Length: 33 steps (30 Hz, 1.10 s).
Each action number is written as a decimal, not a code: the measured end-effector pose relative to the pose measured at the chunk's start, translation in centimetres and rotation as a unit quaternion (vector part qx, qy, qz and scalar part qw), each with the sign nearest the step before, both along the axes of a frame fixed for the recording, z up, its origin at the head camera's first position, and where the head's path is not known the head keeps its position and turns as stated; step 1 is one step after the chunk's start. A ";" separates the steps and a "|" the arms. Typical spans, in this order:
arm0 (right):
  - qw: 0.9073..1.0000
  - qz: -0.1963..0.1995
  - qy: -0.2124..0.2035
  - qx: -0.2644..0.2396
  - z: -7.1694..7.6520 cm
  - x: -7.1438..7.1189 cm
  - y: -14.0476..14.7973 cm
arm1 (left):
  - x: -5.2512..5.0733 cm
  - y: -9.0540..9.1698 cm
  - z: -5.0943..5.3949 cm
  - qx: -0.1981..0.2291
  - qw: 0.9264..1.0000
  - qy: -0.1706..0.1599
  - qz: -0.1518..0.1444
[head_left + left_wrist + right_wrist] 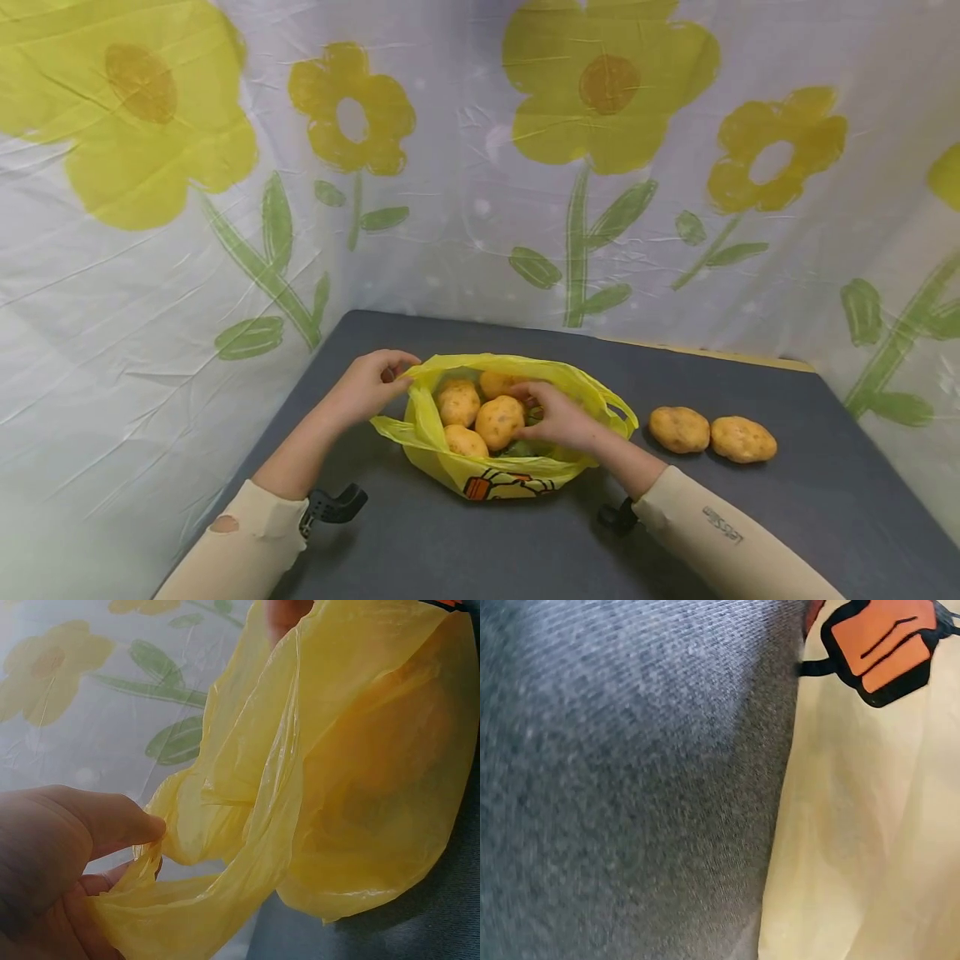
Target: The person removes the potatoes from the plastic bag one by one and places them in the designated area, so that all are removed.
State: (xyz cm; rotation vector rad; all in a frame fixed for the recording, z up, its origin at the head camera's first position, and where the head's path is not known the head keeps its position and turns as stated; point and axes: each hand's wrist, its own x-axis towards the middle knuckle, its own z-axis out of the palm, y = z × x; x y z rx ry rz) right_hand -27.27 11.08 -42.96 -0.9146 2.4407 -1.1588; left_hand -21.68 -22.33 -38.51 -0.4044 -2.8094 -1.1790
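Note:
A yellow plastic bag [442,471] lies mouth-up on the table, several potatoes [458,403] and something green inside. My left hand [365,385] pinches the bag's left edge; in the left wrist view the thumb and fingers of the left hand [67,862] hold the thin yellow plastic [262,802]. Inside the bag's mouth, my right hand [558,417] has thumb and fingers around the right side of a potato [500,422]. The right wrist view shows only the bag's side [855,825] with an orange and black print, and no hand.
Two potatoes [678,430] [743,439] lie side by side on the dark table [480,550], right of the bag. A cloth with painted yellow flowers [465,208] hangs behind and at the left of the table.

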 end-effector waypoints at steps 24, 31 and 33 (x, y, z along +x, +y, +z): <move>0.996 -0.067 -0.060 -0.005 0.0 0.4 -0.3 | -0.2 0.2 -0.2 -0.004 1.000 -0.001 -0.001; 0.994 -0.084 -0.062 -0.038 1.6 1.1 0.6 | -0.2 0.1 -0.3 -0.004 1.000 -0.002 -0.001; 0.993 -0.083 -0.066 -0.048 2.3 1.5 1.0 | -0.2 0.1 -0.3 -0.003 1.000 -0.002 0.000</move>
